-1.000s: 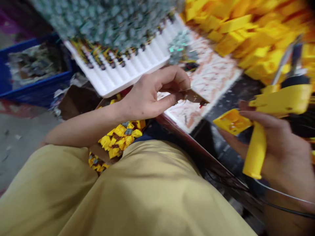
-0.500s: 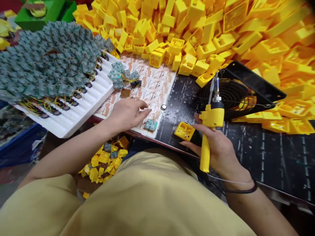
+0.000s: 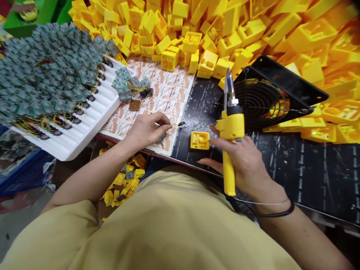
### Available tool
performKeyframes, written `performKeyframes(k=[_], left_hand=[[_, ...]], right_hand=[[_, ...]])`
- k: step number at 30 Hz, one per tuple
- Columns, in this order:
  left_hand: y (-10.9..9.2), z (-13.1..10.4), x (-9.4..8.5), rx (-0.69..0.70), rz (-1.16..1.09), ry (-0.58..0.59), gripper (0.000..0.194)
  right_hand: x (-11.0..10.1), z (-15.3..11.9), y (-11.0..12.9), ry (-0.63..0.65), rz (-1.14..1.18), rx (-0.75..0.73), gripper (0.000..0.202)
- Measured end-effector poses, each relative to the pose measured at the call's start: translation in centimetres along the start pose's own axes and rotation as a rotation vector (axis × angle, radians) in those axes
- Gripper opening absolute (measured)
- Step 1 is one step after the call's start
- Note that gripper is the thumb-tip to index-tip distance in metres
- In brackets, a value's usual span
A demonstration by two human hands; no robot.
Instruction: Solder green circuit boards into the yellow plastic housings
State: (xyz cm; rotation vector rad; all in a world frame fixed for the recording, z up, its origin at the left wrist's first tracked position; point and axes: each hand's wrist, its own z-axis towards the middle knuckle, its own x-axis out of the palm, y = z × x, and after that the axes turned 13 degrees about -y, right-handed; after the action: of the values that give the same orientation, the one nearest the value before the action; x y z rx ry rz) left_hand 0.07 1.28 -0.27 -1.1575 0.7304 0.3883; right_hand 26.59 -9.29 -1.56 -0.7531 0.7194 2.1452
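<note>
My left hand [image 3: 146, 129] pinches thin wires between thumb and fingers. From them a small round dark part [image 3: 181, 123] sticks out to the right, seen nearly edge-on. A green circuit board [image 3: 162, 138] shows just below the fingers, mostly hidden by them. My right hand [image 3: 246, 159] grips a yellow soldering gun [image 3: 231, 125] upright, its metal tip pointing up and away. Thumb and forefinger of that hand reach out beside a small open yellow housing [image 3: 200, 140], which sits on the black tabletop; whether they touch it I cannot tell.
Yellow housings [image 3: 191, 41] pile up along the back. A black fan [image 3: 261, 101] stands behind the soldering gun. At left, a white foam tray [image 3: 95, 129] bears heaped boards with wires. Several boards [image 3: 123, 93] and a brown square [image 3: 134, 105] lie on the printed sheet [image 3: 168, 90].
My left hand has closed on the wires, lifting and tilting the round part, and now covers much of the board. My right hand still holds the soldering gun.
</note>
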Motion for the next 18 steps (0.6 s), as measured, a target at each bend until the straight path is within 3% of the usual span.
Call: performKeyframes(k=[4,10,12,15,18], left_hand=[[-0.4,-0.4,-0.6,0.063,-0.057,0.032,0.023],[-0.4,-0.4,-0.3,0.138,-0.072,0.082,0.015],[-0.4,-0.4,-0.1,0.139,-0.064,0.081,0.015],[-0.5,-0.5,0.3,0.129,-0.049,0.084,0.015],[-0.7,-0.7,0.9,0.119,-0.082,0.116,0.016]], right_hand=[[0.9,0.7,-0.3,0.043,0.129,0.043,0.043],[3.2,1.1,1.4,-0.071,0.087,0.058,0.041],[2.3,1.5,1.9,-0.158,0.107,0.075,0.040],[-0.8,1.6,2.3,-0.258,0.148,0.104,0.027],[-4.6,0.7,2.0,-0.156,0.196,0.187,0.032]])
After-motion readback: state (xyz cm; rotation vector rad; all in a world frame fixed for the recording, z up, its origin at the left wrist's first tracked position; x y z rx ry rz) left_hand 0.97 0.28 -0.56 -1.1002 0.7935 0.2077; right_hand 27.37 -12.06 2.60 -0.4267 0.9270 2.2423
